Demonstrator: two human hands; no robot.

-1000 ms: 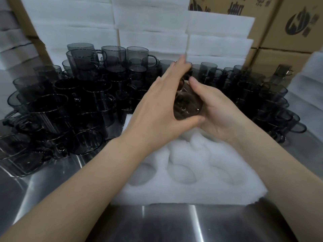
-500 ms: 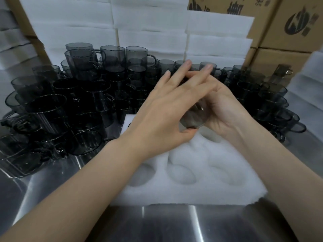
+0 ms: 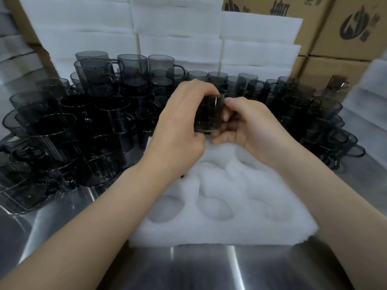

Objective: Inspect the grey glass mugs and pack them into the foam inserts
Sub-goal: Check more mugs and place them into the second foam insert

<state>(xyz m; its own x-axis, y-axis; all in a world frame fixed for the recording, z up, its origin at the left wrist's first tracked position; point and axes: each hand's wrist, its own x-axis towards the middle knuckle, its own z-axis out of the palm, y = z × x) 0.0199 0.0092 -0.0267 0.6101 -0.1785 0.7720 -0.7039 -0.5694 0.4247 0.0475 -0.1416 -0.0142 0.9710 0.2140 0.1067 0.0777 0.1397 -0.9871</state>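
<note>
Both hands met above the foam insert [image 3: 219,225]. Left hand [image 3: 180,130] curled round the grey glass mug [image 3: 208,114], held upright in the air. Right hand [image 3: 249,124] pinched its handle side, fingers bent; forearms angled inward.

One foam insert [image 3: 219,229] lies at the near edge of the tabletop [image 3: 62,222]. One mug [image 3: 208,114] is held up; dozens of other mugs [image 3: 104,114] stand behind.

Brown cardboard boxes [image 3: 333,70] are sitting stacked at the back right, with dark logos showing on their faces. The shiny steel worktop [image 3: 209,268] is catching bright streaks of light up front.
</note>
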